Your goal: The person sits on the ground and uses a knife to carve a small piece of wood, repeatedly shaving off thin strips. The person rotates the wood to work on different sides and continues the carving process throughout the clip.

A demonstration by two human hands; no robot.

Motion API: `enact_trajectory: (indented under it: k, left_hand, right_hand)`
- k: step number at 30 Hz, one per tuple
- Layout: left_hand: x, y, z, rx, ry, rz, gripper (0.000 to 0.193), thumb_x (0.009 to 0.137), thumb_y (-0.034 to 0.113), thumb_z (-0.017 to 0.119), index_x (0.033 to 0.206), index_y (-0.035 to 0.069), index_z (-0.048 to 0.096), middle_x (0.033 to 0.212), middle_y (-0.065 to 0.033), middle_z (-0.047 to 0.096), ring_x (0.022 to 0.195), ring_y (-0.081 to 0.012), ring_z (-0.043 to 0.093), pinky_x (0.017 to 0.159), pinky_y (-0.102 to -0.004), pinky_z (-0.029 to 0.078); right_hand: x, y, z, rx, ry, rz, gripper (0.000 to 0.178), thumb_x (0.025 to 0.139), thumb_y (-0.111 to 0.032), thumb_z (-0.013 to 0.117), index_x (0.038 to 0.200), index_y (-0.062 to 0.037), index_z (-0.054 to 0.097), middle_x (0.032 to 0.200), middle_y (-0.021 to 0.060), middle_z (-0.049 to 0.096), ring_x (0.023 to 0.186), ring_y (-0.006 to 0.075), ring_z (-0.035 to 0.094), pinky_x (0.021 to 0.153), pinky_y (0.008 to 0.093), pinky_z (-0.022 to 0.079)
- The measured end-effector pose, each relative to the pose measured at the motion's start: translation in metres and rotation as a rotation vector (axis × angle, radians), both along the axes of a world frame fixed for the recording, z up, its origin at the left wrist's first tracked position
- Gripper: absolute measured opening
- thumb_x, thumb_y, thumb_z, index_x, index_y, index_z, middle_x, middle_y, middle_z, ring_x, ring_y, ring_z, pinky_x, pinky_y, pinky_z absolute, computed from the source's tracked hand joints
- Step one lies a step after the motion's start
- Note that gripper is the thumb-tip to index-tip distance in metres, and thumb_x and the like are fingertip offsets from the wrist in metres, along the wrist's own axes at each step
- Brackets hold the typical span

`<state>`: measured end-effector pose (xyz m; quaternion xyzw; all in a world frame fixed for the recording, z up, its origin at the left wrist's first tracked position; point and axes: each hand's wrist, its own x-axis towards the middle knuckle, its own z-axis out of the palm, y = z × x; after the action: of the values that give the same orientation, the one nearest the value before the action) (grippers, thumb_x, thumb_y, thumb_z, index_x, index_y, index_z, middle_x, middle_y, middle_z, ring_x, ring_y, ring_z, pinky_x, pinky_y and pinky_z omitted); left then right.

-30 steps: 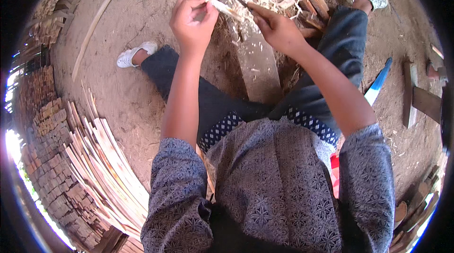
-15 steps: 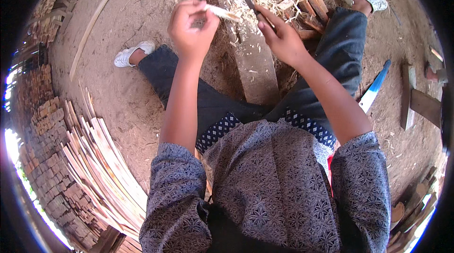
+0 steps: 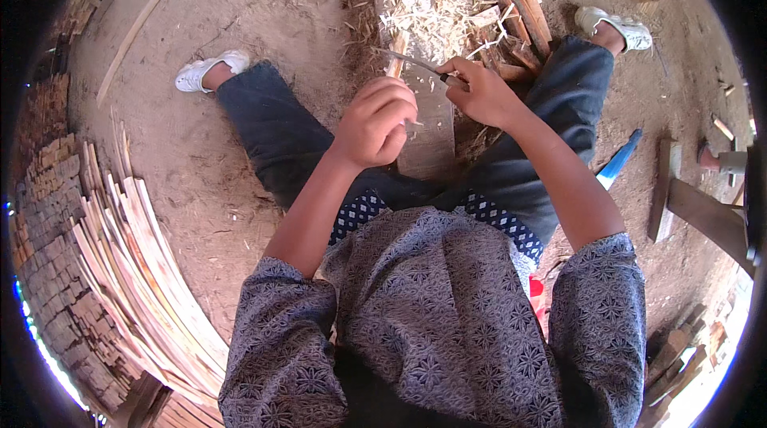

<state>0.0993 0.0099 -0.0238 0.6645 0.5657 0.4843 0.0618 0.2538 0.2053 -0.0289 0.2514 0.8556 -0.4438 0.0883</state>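
Note:
Above the board between my legs, my left hand (image 3: 377, 122) is closed around a short wooden stick (image 3: 395, 67). The stick's far end sticks out past my fingers, over the board (image 3: 426, 136); a small pale tip shows on the near side of the fist. My right hand (image 3: 483, 92) grips a knife (image 3: 415, 63) by its dark handle. The blade points left and lies across the stick's far end; whether it cuts into the wood cannot be made out.
Pale wood shavings (image 3: 439, 16) pile on the board's far part, beside reddish sticks (image 3: 523, 8). Long wooden strips (image 3: 152, 268) lie at lower left, near stacked wood pieces (image 3: 56, 244). A blue-and-white saw-like blade (image 3: 619, 160) rests right of my leg, near a wooden frame (image 3: 667, 188).
My left hand has come down and right, turning the stick to point away from me. The knife has swung from upright to nearly level and now meets the stick.

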Motion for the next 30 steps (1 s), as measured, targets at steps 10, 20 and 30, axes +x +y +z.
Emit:
enact_trajectory:
  k: [10,20,30]
  left_hand:
    - [0.019,0.012,-0.006,-0.093,-0.103,-0.041,0.005,0.077,0.006,0.061,0.077,0.008,0.056,0.062,-0.0107,0.055,0.059,-0.0362,0.058,0.058,-0.0475,0.045]
    - [0.020,0.021,-0.001,-0.071,-0.213,0.011,0.004,0.078,0.006,0.060,0.076,0.006,0.056,0.062,-0.0125,0.055,0.058,-0.0374,0.058,0.057,-0.0469,0.046]
    - [0.027,0.037,0.000,-0.061,-0.151,-0.018,0.005,0.079,0.008,0.061,0.076,0.008,0.056,0.061,-0.0144,0.053,0.058,-0.0386,0.058,0.056,-0.0490,0.044]
  right_hand:
    - [-0.030,0.043,0.017,0.134,-0.106,0.187,0.027,0.106,-0.026,0.060,0.124,-0.0065,0.064,0.081,0.0080,0.071,0.074,0.0169,0.068,0.073,0.0365,0.052]
    - [-0.013,0.025,0.062,0.199,-0.058,0.163,0.033,0.099,-0.041,0.067,0.105,-0.0086,0.071,0.080,0.0183,0.071,0.079,0.0385,0.071,0.075,0.0504,0.054]
    - [-0.054,0.043,0.025,0.310,-0.175,0.085,0.034,0.099,-0.043,0.066,0.107,-0.0107,0.071,0.091,0.0196,0.075,0.090,0.0407,0.073,0.082,0.0505,0.056]
